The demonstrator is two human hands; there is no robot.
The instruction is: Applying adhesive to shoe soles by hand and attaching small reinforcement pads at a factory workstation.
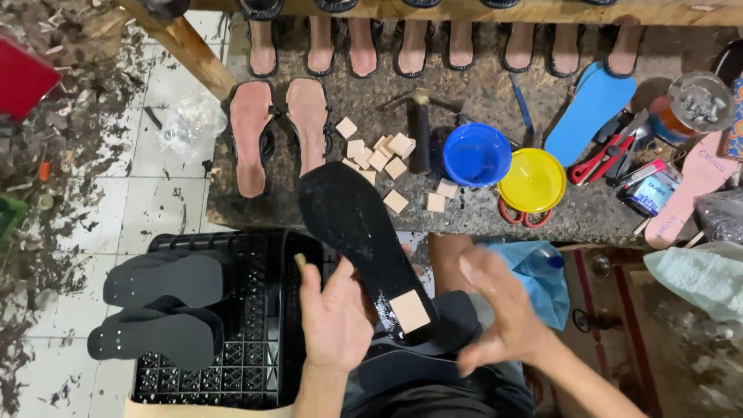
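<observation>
Holding a black shoe sole [364, 244] w/ my left hand [334, 317], grip clamped on its left edge near the heel end, thumb up along the side. Sole sits over my lap, bottom face up, a tan square heel block [410, 311] stuck at the near end. Long axis runs diagonal: heel end near me & to the right, toe end pointing away & to the left, toward the bench [480, 209]. Looks thin, light, prob a bit bendy along its length, so best held by the edge near the heel, where the block likely stiffens it; black face looks gritty, not slippery.

Right hand [503, 310] is blurred just right of the sole, fingers spread, grip apart, holding nothing afaict.

Left of my knees, a black crate [255, 340] w/ two more black soles [162, 310] lying on top. Further out on the bench: loose tan blocks [383, 159], a pair of pink sandals [279, 131], a blue bowl [476, 153], a yellow bowl [532, 179], a blue insole [590, 112]. Row of sandals [433, 42] lines the far edge.
</observation>
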